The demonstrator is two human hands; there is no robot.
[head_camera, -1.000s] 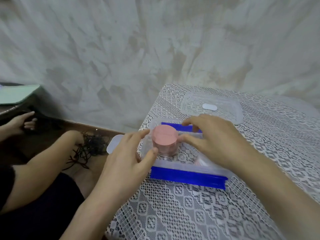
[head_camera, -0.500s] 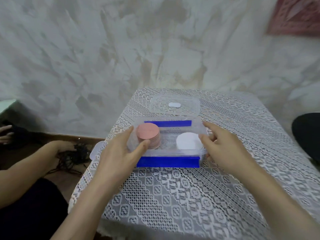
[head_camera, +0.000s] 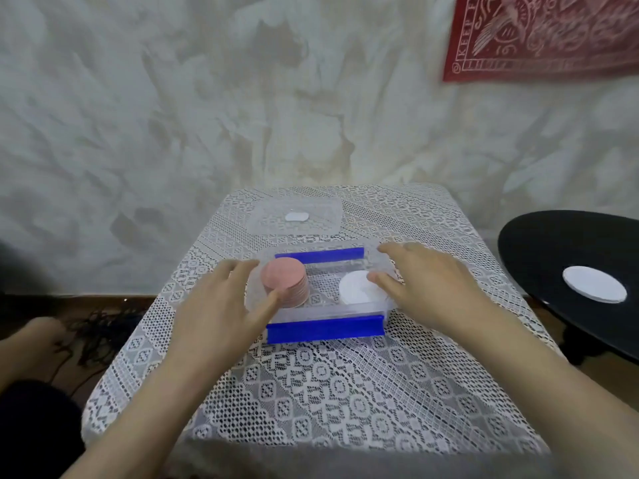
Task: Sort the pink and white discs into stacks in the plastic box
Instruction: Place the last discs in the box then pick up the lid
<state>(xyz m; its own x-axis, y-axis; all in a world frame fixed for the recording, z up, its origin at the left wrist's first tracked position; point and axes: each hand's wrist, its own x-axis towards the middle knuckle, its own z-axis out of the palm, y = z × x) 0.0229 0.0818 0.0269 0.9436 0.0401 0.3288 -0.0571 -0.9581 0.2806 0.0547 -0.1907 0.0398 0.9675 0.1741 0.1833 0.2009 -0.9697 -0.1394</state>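
Note:
A clear plastic box (head_camera: 328,310) with blue clips sits mid-table on the lace cloth. Inside, a stack of pink discs (head_camera: 283,279) stands at the left and a lower stack of white discs (head_camera: 354,289) lies at the right. My left hand (head_camera: 221,305) touches the box's left end with straight fingers, its thumb by the pink stack. At the right end is my right hand (head_camera: 425,285), fingers extended, with its thumb over the edge of the white stack. The box's clear lid (head_camera: 268,221) lies behind it.
A black round surface (head_camera: 553,257) at the right carries a white disc (head_camera: 594,283). A red cloth (head_camera: 546,36) hangs on the wall. Dark cables (head_camera: 100,326) and another person's limb (head_camera: 34,335) are on the floor to the left.
My hands left the pink stack and moved to the two ends of the box. The box now sits square in the middle of the table. The view has swung right.

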